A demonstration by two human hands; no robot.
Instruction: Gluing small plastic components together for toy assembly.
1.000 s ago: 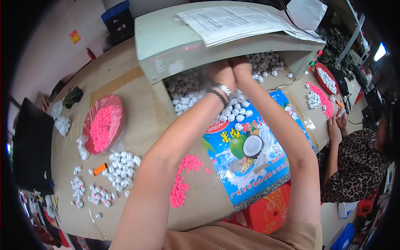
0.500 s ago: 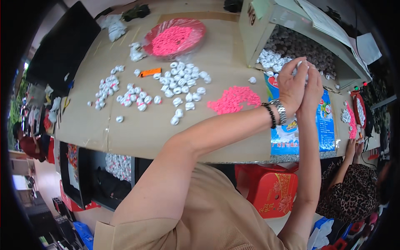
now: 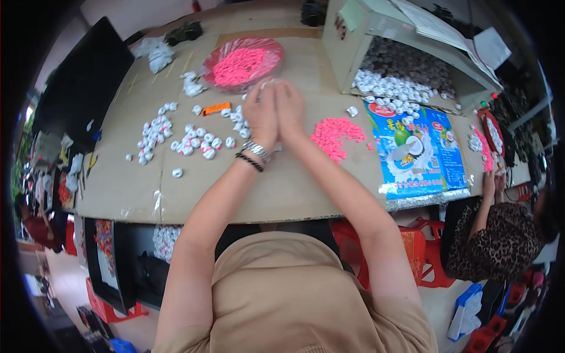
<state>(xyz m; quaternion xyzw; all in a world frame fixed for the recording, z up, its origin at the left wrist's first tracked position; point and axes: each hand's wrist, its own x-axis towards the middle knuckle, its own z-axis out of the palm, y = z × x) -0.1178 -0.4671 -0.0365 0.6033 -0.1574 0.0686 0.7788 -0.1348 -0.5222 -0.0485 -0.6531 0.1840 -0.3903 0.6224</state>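
Observation:
My left hand (image 3: 261, 115) and my right hand (image 3: 290, 112) are cupped against each other above the middle of the table. Small white round pieces (image 3: 266, 83) show at the fingertips; the rest of what they hold is hidden. Beneath and beside my left hand lies a pile of like white pieces (image 3: 237, 117), partly covered by the hands. Further left are white pieces with pink bits (image 3: 202, 141) and another such group (image 3: 154, 138). To the right of my hands spreads a heap of small flat pink pieces (image 3: 336, 136).
A plastic-lined red bowl (image 3: 273, 56) of pink pieces stands behind my hands. An orange stick-like object (image 3: 216, 109) lies left. At right, an open-fronted box (image 3: 353, 47) holds white pieces, with a blue printed sheet (image 3: 453, 159) before it. A co-worker (image 3: 500, 241) sits at right.
Both hands, still cupped together, have moved left from the box's opening to the middle of the table. White pieces now lie spilled onto the blue sheet's top edge.

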